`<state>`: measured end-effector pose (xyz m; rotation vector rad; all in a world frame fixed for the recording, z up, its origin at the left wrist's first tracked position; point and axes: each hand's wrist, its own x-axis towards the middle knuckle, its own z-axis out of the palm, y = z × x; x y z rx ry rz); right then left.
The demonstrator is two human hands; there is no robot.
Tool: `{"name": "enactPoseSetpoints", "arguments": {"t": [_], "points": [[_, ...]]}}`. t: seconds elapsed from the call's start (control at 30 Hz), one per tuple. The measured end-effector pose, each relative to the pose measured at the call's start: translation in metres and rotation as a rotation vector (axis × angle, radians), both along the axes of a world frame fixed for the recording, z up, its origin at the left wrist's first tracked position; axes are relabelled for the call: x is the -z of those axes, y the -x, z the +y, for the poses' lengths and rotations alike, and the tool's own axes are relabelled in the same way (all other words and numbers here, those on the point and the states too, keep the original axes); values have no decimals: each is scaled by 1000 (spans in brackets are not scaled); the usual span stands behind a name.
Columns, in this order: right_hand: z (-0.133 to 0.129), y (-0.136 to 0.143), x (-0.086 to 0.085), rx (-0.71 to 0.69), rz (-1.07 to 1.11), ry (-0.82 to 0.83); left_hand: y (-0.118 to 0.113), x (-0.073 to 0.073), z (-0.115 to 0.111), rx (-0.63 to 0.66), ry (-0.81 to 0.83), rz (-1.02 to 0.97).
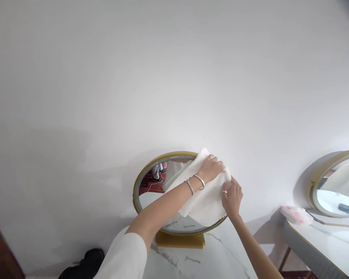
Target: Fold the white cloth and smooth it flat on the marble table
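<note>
A round mirror (151,199) with a gold frame stands on a gold base (179,240) upon a white marbled tabletop (218,257). Over its right part lies a white cloth (205,201) with a scalloped edge. My left hand (211,168), a bracelet and a band at its wrist, presses on the cloth near the mirror's upper right, fingers bent over it. At the right rim, my right hand (232,195) has its fingers closed around the frame and the cloth's edge. A ring shows on that hand.
At the right, a second gold-framed mirror (337,193) stands on another white table (325,244), beside a pink and white packet (296,215). A black object (88,263) is at the lower left. Brown wood (1,252) shows at the left edge. A pale wall stands behind.
</note>
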<state>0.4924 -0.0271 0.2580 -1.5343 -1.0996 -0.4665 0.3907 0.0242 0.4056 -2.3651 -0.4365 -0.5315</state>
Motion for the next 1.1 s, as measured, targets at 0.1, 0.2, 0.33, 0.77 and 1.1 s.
{"name": "enactPoseSetpoints", "arguments": {"t": [0.1,0.2,0.33,0.77,1.1], "points": [[-1,6,-29,-25,-180,-63,14,-11,4,7,40,-80],[9,20,-70,-82,-340,-41,52,-28,12,-9,151,-255],[31,58,-110,-135,-578,7,123,-34,22,18,299,-503],[73,133,-78,-322,-1108,-175,244,43,48,139,287,-1009],[61,154,31,-645,-1175,31,255,226,19,-363,57,-663]]}}
